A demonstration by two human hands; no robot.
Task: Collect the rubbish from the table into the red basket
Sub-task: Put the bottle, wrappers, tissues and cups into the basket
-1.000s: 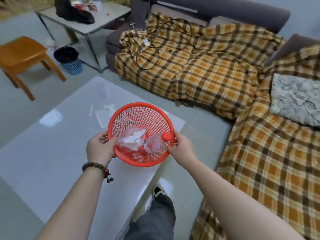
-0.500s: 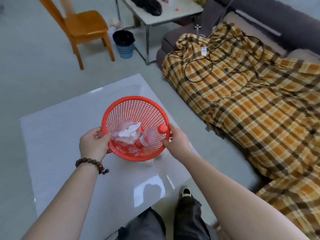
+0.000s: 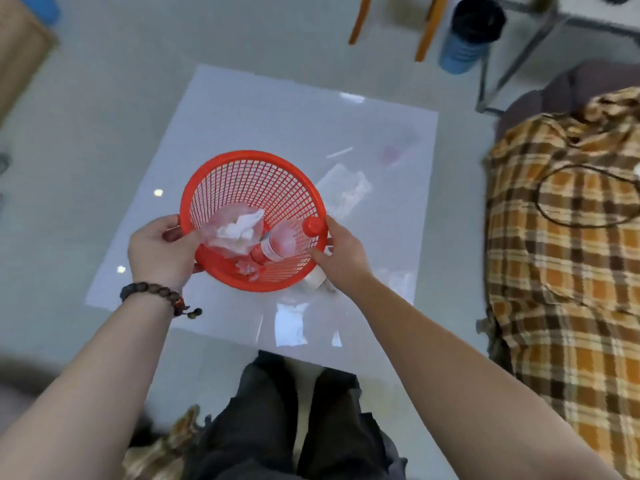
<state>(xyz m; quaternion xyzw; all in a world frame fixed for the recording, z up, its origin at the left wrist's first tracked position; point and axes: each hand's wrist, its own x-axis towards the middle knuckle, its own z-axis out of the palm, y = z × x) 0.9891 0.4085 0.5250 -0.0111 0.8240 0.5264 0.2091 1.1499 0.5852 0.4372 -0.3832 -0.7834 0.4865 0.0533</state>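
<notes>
— Hands? 
— Two, both on one red basket [image 3: 256, 188]. Left hand [image 3: 161, 252] clamped on the near-left rim, fingers [image 3: 173, 233] curled round the edge. Right hand [image 3: 341, 256] gripping the right rim, thumb on top beside the bottle cap, other fingers under the wall. One dark bead bracelet [image 3: 152, 292] on the left wrist.

— Where, exactly, that basket?
— Held tilted over the middle of the white glossy desk [image 3: 242, 109], opening turned toward the camera. Touching the desk or raised just off it: cannot tell.

— Contents, counted?
— One clear plastic bottle [image 3: 280, 242] with a red cap and red label, lying slantwise against the right wall. One crumpled white tissue in a clear bag [image 3: 235, 228], left of the bottle. One small scrap of clear wrapper [image 3: 249, 268] at the bottom.

— Left out on the desk?
— One clear bag with whitish crumbs [image 3: 346, 190] just beyond the basket's right rim. One thin white stick [image 3: 339, 152] farther back. One faint pinkish film [image 3: 394, 152] near the far right corner. One white object [image 3: 315, 278] partly hidden under the basket and right hand; too hidden to identify.

— Around?
— One plaid-covered sofa [image 3: 571, 254] on the right, one blue bin with a black liner [image 3: 467, 32] at the top, two dark trouser legs [image 3: 284, 417] below.
</notes>
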